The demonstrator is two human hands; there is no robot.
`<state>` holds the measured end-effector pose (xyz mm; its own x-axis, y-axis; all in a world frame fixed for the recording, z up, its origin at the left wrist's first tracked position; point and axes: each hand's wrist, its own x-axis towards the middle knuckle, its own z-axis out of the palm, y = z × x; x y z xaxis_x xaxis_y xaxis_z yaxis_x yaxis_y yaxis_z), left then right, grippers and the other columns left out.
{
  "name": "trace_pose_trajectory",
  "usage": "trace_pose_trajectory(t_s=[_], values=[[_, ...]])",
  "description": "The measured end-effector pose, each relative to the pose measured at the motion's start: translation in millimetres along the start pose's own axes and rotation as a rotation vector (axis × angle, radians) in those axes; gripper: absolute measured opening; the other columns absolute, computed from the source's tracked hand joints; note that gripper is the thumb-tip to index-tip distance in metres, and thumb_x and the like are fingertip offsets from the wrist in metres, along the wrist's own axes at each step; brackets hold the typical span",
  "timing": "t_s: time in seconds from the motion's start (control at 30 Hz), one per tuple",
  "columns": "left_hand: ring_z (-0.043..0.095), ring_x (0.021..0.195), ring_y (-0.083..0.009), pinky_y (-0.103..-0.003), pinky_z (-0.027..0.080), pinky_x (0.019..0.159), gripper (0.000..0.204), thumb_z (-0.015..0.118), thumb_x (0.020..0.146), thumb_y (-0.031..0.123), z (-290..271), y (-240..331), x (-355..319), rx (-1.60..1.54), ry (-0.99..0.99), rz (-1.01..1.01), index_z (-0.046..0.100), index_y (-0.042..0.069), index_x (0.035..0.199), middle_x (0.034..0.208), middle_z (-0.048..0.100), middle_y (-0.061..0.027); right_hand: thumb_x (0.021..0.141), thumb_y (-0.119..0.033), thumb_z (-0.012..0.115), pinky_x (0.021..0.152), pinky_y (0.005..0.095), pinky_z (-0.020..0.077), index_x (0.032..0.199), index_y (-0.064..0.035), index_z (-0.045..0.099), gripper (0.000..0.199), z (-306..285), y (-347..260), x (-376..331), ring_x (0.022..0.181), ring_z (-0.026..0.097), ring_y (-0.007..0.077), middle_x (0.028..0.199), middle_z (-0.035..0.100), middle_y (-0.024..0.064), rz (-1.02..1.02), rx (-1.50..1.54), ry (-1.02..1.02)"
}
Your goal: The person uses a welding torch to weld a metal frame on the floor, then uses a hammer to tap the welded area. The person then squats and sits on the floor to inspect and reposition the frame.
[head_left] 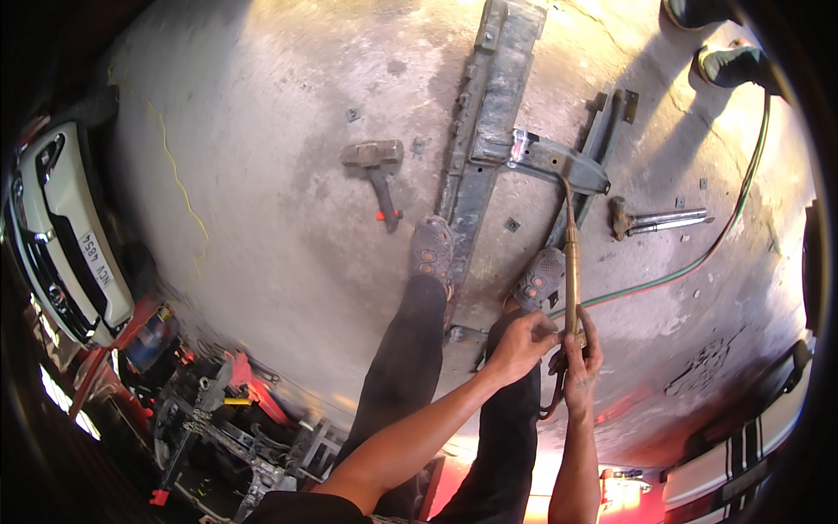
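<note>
left hand [522, 348] slants in, fingers bunched at the brass torch [573, 272], can't tell if they're gripping it. torch points away, tip near the grey metal crosspiece [543, 156]. right hand [582, 360] points nearly straight up, fingers wrapped round the torch's lower end.

Torch [573, 271]: brass-coloured metal, smooth, dull sheen. Beam [504, 79]: grey metal, scuffed, mostly matt. Hammer head [373, 155]: brown metal, rough. Floor [279, 131]: concrete-like, matt, blotchy. Trousers [403, 341]: dark matt cloth. Car bumper [80, 236]: glossy white.
</note>
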<state>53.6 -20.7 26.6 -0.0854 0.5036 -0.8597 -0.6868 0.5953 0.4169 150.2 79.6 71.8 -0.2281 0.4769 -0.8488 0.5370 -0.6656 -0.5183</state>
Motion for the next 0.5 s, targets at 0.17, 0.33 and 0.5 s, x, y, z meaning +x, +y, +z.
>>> trace_pose_trajectory(t_s=[0.17, 0.33, 0.5], values=[[0.057, 0.072, -0.0078, -0.026, 0.048, 0.059, 0.009, 0.067, 0.095, 0.004, -1, 0, 2, 0.018, 0.039, 0.044, 0.059, 0.000, 0.099, 0.087, 0.062, -0.0030, 0.100, -0.024, 0.062, 0.047, 0.0241, 0.0445, 0.147, -0.0018, 0.046, 0.055, 7, -10, 7, 0.054, 0.052, 0.0066, 0.079, 0.060, 0.0022, -0.007, -0.102, 0.019], [0.060, 0.077, -0.0101, -0.026, 0.050, 0.065, 0.015, 0.067, 0.094, 0.005, 8, 1, 2, 0.159, -0.020, 0.107, 0.060, -0.001, 0.105, 0.092, 0.064, -0.0046, 0.100, -0.029, 0.059, 0.045, 0.0247, 0.0428, 0.146, 0.0002, 0.047, 0.056, -17, 4, 6, 0.052, 0.051, 0.0073, 0.073, 0.059, 0.0033, -0.061, 0.060, -0.039], [0.061, 0.083, -0.0119, -0.027, 0.052, 0.069, 0.040, 0.066, 0.095, 0.007, 28, 0, -5, 0.003, -0.242, 0.048, 0.054, 0.001, 0.133, 0.103, 0.065, -0.0081, 0.103, -0.033, 0.052, 0.043, 0.0251, 0.0446, 0.146, 0.0023, 0.046, 0.055, -65, 23, 2, 0.047, 0.052, 0.0095, 0.072, 0.061, 0.0063, -0.088, 0.116, 0.158]])
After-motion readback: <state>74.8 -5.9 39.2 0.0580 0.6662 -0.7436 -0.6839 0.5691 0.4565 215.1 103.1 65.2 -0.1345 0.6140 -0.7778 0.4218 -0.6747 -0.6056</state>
